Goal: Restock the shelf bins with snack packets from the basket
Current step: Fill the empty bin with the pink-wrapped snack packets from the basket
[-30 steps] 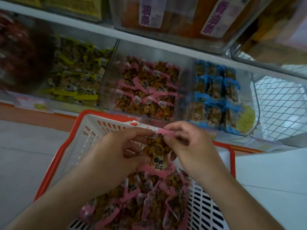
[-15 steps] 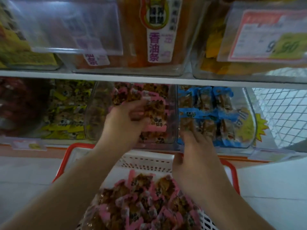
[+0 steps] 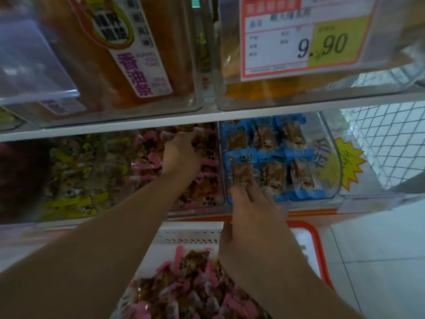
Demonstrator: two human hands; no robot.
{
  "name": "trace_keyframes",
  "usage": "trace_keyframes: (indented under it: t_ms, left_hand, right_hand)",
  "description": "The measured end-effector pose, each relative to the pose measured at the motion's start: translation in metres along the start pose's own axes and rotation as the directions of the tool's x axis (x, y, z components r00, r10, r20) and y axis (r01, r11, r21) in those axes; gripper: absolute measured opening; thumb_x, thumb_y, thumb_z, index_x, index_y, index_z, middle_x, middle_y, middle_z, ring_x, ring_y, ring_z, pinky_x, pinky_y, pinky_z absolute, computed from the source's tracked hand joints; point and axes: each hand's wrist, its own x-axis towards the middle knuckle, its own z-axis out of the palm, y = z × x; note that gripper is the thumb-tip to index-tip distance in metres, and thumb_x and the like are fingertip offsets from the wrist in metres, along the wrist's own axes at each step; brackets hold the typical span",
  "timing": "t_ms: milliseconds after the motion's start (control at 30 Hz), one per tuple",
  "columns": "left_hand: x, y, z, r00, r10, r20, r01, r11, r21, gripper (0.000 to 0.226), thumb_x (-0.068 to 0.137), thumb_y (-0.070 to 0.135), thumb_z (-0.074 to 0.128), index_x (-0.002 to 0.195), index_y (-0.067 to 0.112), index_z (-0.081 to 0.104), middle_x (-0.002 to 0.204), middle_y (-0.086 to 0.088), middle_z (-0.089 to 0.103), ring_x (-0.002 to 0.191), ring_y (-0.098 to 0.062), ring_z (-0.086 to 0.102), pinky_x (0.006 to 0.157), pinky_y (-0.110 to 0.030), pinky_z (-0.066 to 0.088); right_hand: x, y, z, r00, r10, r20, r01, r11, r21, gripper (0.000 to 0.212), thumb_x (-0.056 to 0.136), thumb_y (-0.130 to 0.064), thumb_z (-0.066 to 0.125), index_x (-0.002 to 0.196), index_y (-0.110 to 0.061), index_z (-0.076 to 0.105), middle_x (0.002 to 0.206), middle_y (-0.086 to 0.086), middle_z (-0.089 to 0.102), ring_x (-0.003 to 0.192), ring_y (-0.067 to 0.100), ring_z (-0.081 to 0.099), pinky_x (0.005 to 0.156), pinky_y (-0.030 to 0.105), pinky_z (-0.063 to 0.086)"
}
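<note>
We see pink packets [image 3: 184, 293] heaped in the basket [image 3: 318, 245], our left hand [image 3: 181, 155] clutching one inside the pink bin [image 3: 219, 180], our right hand [image 3: 250, 217] resting unclenched on its front edge.

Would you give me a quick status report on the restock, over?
Left hand in pink-packet bin, on a packet. Right hand braced on bin fronts, empty. Basket has pink packets. Nothing blocking.

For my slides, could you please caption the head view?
Left hand places pink-wrapped snack packets into a clear plastic shelf bin; right hand steadies its front.
</note>
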Motion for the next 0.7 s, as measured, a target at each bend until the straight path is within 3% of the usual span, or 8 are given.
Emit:
trace_keyframes:
  t_ms: [100, 167, 267, 367, 467, 533, 600, 700]
  left_hand:
    - [0.003, -0.01, 0.009, 0.998, 0.066, 0.001, -0.065, 0.985, 0.158, 0.048, 0.097, 0.016, 0.066, 0.144, 0.016, 0.06, 0.144, -0.014, 0.051, 0.138, -0.036, 0.039, 0.112, -0.044, 0.042]
    - [0.006, -0.013, 0.01, 0.997, 0.08, 0.0, -0.078, 0.971, 0.226, 0.043, 0.095, 0.017, 0.065, 0.138, 0.019, 0.064, 0.134, -0.014, 0.05, 0.131, -0.039, 0.037, 0.113, -0.051, 0.038]
    - [0.005, -0.009, 0.004, 0.995, 0.09, 0.052, -0.102, 0.94, 0.326, 0.048, 0.097, 0.026, 0.063, 0.145, 0.023, 0.057, 0.134, -0.011, 0.048, 0.13, -0.036, 0.038, 0.114, -0.046, 0.034]
    - [-0.011, -0.001, -0.015, 0.992, 0.095, 0.086, -0.112, 0.966, 0.233, 0.054, 0.099, 0.029, 0.062, 0.151, 0.027, 0.048, 0.145, -0.011, 0.046, 0.14, -0.037, 0.034, 0.12, -0.047, 0.029]
    - [-0.045, -0.003, -0.043, 0.983, 0.176, 0.05, -0.18, 0.977, 0.114, 0.043, 0.099, 0.029, 0.062, 0.142, 0.029, 0.058, 0.138, -0.006, 0.056, 0.128, -0.026, 0.051, 0.109, -0.041, 0.045]
    - [-0.08, -0.008, -0.066, 0.985, 0.172, 0.016, -0.173, 0.983, 0.067, 0.033, 0.099, 0.027, 0.062, 0.132, 0.03, 0.065, 0.127, 0.003, 0.061, 0.103, -0.009, 0.057, 0.085, -0.016, 0.047]
    - [-0.119, -0.019, -0.092, 0.995, 0.094, -0.022, -0.093, 0.995, 0.038, 0.028, 0.098, 0.022, 0.062, 0.123, 0.035, 0.069, 0.115, 0.012, 0.063, 0.084, 0.002, 0.056, 0.067, -0.001, 0.038]
    - [-0.177, -0.051, -0.124, 0.999, -0.021, -0.043, 0.022, 0.999, 0.025, 0.03, 0.096, 0.016, 0.063, 0.119, 0.036, 0.068, 0.116, 0.013, 0.06, 0.09, -0.001, 0.059, 0.07, -0.006, 0.041]
  right_hand:
    - [-0.001, 0.001, 0.0, 1.0, -0.01, 0.0, 0.01, 1.0, 0.01, 0.049, 0.1, -0.027, 0.059, 0.141, -0.027, 0.032, 0.137, -0.007, 0.035, 0.128, 0.013, 0.031, 0.111, 0.027, 0.033]
    - [-0.001, 0.001, 0.001, 1.0, -0.014, 0.002, 0.014, 1.0, -0.003, 0.049, 0.101, -0.027, 0.058, 0.141, -0.026, 0.032, 0.138, -0.006, 0.035, 0.128, 0.014, 0.032, 0.112, 0.028, 0.033]
    - [-0.001, 0.0, 0.002, 1.0, -0.01, 0.008, 0.01, 1.0, 0.005, 0.053, 0.099, -0.024, 0.062, 0.144, -0.024, 0.034, 0.139, -0.005, 0.038, 0.131, 0.016, 0.034, 0.112, 0.028, 0.036]
    - [0.001, 0.002, -0.004, 0.999, 0.038, -0.019, -0.037, 0.998, 0.042, 0.046, 0.095, -0.012, 0.066, 0.135, -0.024, 0.047, 0.129, -0.005, 0.047, 0.121, 0.016, 0.046, 0.102, 0.031, 0.049]
    - [0.0, 0.003, -0.015, 0.994, 0.052, -0.094, -0.048, 0.998, 0.052, 0.033, 0.091, -0.001, 0.062, 0.115, -0.024, 0.058, 0.111, -0.008, 0.054, 0.1, 0.013, 0.054, 0.084, 0.034, 0.054]
    - [-0.002, 0.003, -0.02, 0.992, 0.055, -0.113, -0.044, 0.994, 0.096, 0.029, 0.089, 0.003, 0.058, 0.095, -0.024, 0.065, 0.094, -0.009, 0.062, 0.081, 0.011, 0.059, 0.065, 0.029, 0.052]
    - [-0.004, 0.002, -0.012, 0.997, 0.073, 0.035, -0.075, 0.993, 0.087, 0.03, 0.092, 0.0, 0.056, 0.082, -0.024, 0.07, 0.085, -0.005, 0.068, 0.066, 0.011, 0.062, 0.052, 0.024, 0.05]
    - [-0.003, 0.009, 0.028, 0.934, 0.128, 0.334, -0.092, 0.988, -0.123, 0.004, 0.096, -0.017, 0.06, 0.099, -0.018, 0.064, 0.101, 0.001, 0.069, 0.077, 0.015, 0.066, 0.07, 0.033, 0.063]
